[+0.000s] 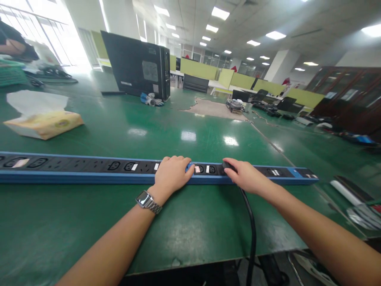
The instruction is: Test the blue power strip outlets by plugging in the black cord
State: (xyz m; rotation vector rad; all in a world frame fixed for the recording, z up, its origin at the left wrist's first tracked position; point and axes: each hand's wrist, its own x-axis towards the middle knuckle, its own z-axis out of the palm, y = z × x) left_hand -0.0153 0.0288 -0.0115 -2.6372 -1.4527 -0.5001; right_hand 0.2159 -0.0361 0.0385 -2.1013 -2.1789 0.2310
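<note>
A long blue power strip (pixel 98 178) with a black socket face lies across the green table (pixel 208 222). Wearing a metal-band watch (pixel 147 201), my left hand (pixel 172 172) is wrapped over the strip near its middle, fingers on the far side. Further right, my right hand (pixel 245 174) pinches a black plug (pixel 228 166) at one of the sockets; how deep the plug sits is hidden by the fingers. Its black power cord (pixel 251 222) hangs from under that hand over the table's front edge. Small white labels stick to several sockets.
At the back left stands a black computer tower (pixel 139 65), gloves (pixel 151 99) beside it. A tissue pack (pixel 44 123) lies at left. A person (pixel 14 39) is at far left. The front edge (pixel 208 259) runs below my arms; plastic-wrapped items (pixel 361 210) lie at right.
</note>
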